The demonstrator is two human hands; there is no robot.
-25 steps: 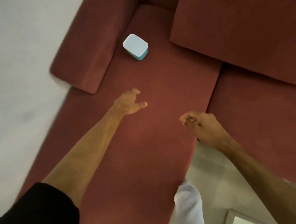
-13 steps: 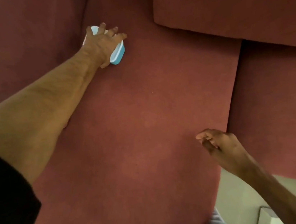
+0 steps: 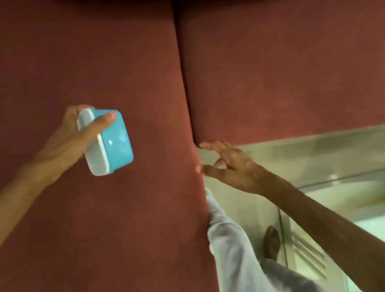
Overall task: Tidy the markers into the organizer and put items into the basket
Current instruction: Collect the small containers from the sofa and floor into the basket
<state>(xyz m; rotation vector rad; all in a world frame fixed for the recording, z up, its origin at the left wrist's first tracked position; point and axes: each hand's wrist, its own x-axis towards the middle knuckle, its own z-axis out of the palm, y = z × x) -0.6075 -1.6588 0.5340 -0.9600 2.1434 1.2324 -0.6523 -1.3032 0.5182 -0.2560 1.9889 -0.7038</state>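
Above the red sofa seat (image 3: 124,228), the left hand (image 3: 68,142) grips the blue lidded container (image 3: 113,144) clear of the cushion, tipped on its side, lid leftward, while the empty, loosely spread right hand (image 3: 233,167) hovers right of it; no basket in view.

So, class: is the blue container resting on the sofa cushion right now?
No: the left hand grips the blue container, tilted on its side, above the sofa cushion.
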